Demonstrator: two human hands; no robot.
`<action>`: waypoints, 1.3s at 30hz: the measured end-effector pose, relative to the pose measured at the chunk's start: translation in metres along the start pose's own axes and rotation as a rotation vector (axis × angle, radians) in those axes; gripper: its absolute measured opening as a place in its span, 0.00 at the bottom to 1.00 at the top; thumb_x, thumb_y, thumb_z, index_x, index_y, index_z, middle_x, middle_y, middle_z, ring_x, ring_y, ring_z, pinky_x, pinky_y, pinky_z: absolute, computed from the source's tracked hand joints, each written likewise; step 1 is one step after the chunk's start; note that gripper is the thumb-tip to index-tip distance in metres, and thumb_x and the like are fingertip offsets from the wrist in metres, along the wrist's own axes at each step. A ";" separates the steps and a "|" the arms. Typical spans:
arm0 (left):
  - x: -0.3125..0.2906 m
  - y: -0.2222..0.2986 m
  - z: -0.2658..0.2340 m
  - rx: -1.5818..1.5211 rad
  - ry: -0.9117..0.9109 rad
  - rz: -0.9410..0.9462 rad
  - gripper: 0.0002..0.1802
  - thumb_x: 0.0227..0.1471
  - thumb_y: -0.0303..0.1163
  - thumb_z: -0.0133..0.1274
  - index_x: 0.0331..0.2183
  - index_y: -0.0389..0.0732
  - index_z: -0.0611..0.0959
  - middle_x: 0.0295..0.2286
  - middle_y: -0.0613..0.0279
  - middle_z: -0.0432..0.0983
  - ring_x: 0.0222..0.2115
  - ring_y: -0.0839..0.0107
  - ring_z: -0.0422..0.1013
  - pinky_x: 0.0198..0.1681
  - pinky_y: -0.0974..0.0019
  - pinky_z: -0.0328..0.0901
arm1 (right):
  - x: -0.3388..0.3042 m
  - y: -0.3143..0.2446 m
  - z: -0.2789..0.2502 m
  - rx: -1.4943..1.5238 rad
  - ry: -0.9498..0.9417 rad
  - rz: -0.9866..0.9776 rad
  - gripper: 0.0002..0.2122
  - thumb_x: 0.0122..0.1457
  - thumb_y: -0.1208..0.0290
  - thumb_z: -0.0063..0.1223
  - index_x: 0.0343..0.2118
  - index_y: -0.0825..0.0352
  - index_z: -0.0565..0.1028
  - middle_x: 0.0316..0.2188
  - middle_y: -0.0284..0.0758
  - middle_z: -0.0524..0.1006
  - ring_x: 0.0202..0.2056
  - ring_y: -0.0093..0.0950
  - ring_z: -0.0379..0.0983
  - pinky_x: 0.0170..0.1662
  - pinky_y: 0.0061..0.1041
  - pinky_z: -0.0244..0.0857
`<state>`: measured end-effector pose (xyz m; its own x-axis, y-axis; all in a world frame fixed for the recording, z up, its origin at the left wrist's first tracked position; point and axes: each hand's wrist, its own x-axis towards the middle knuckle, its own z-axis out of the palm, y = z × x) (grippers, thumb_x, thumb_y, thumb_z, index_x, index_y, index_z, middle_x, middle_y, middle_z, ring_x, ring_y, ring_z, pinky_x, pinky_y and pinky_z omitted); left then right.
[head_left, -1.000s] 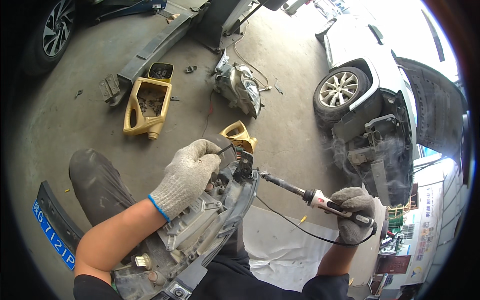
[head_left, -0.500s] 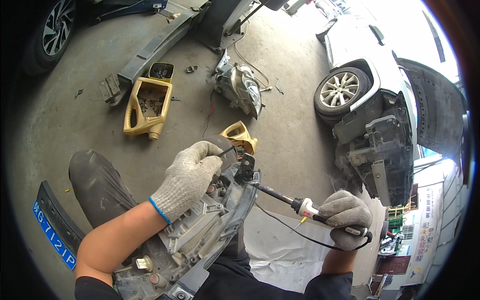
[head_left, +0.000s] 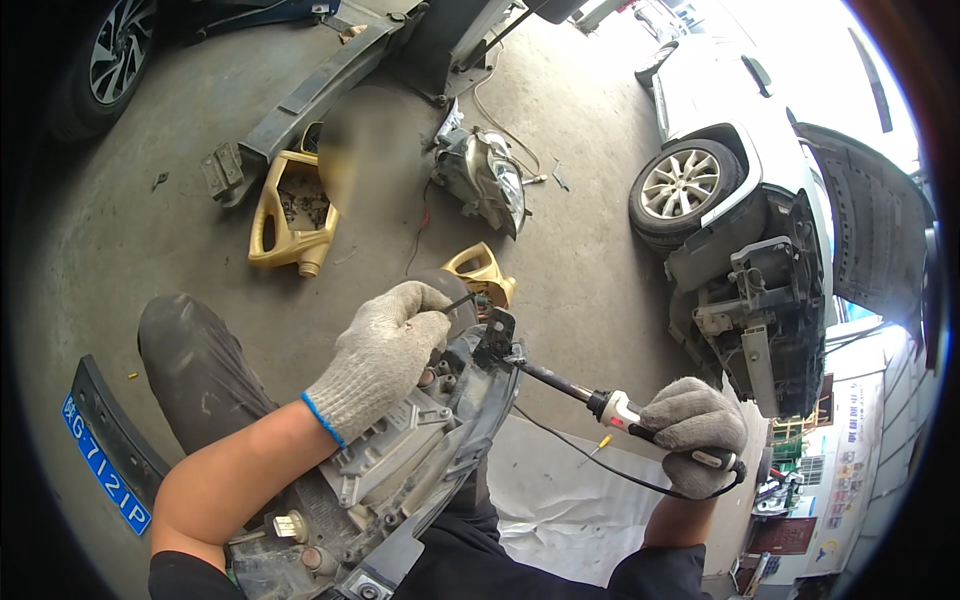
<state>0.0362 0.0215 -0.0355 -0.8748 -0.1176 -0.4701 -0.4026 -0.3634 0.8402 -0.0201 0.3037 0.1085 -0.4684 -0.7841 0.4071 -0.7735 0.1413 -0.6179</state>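
A dusty grey headlight housing (head_left: 375,465) lies across my lap, its back side up. My left hand (head_left: 375,350), in a pale knit glove with a blue cuff edge, pinches a thin dark rod (head_left: 459,302) above the housing's far end. There a black bracket tab (head_left: 498,328) sticks up. In a grey glove, my right hand (head_left: 700,435) is closed round the handle of a corded soldering iron (head_left: 622,412). The iron's metal shaft points left, and its tip meets the housing edge just below the tab. Exact contact at the tip is too small to make out.
A cut-open yellow jug (head_left: 292,245) with small hardware stands on the floor; another yellow jug (head_left: 482,272) is beyond my knee. Farther off lies a second headlight (head_left: 485,180). A white car (head_left: 735,150) with its front stripped stands right. A white sheet (head_left: 555,490) lies beside me.
Both hands, the rod and the iron stay almost in place; the iron's tip sits slightly farther right along the housing edge. A blurred patch now covers part of the floor by the far jug.
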 end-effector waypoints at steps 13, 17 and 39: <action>0.000 0.001 -0.001 -0.020 -0.008 -0.010 0.11 0.57 0.27 0.50 0.42 0.35 0.79 0.26 0.65 0.74 0.24 0.80 0.68 0.25 0.73 0.69 | 0.011 -0.006 0.001 -0.005 -0.055 -0.023 0.15 0.32 0.82 0.57 0.29 0.66 0.81 0.31 0.44 0.83 0.27 0.34 0.80 0.29 0.28 0.73; 0.000 0.002 0.000 -0.009 -0.004 -0.003 0.11 0.57 0.27 0.50 0.42 0.35 0.79 0.26 0.65 0.74 0.24 0.80 0.68 0.24 0.73 0.69 | 0.011 -0.007 0.001 0.002 -0.039 -0.029 0.15 0.31 0.82 0.57 0.28 0.66 0.81 0.31 0.44 0.83 0.27 0.34 0.80 0.29 0.28 0.73; 0.000 0.001 0.002 -0.040 0.012 0.004 0.12 0.57 0.28 0.50 0.43 0.35 0.79 0.25 0.65 0.74 0.21 0.80 0.67 0.23 0.74 0.67 | -0.048 0.098 -0.007 0.793 0.287 0.176 0.13 0.50 0.68 0.71 0.30 0.66 0.74 0.30 0.38 0.76 0.33 0.34 0.69 0.36 0.36 0.67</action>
<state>0.0352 0.0225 -0.0342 -0.8729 -0.1295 -0.4704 -0.3881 -0.3999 0.8303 -0.0762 0.3593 0.0336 -0.7261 -0.5922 0.3493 -0.2024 -0.3014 -0.9318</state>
